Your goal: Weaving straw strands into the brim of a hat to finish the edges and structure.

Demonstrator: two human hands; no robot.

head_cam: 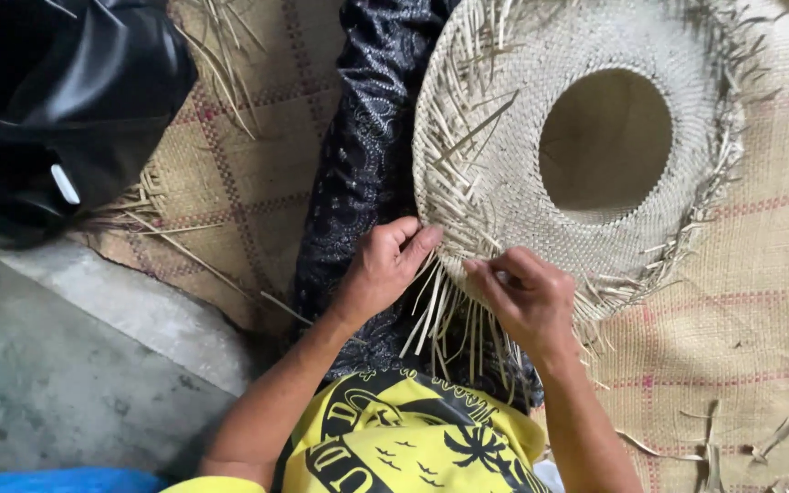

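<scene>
both hands pinch loose straw strips [440, 315] at the hat [504, 137] brim: left hand [385, 267], right hand [522, 294]; keep strips taut between fingertips.

woven hat [504, 164] top cut off, right fingers [495, 274] curled under

Open mat [760, 274] right of the woven hat [504, 137], broken only by scattered straw scraps [714, 447]. Left of the hat, passage narrowed by a dark-clothed leg [362, 155]; farther left, blocked by a black bag [57, 100]. Below the hat, crowded by loose strands [449, 319].
</scene>
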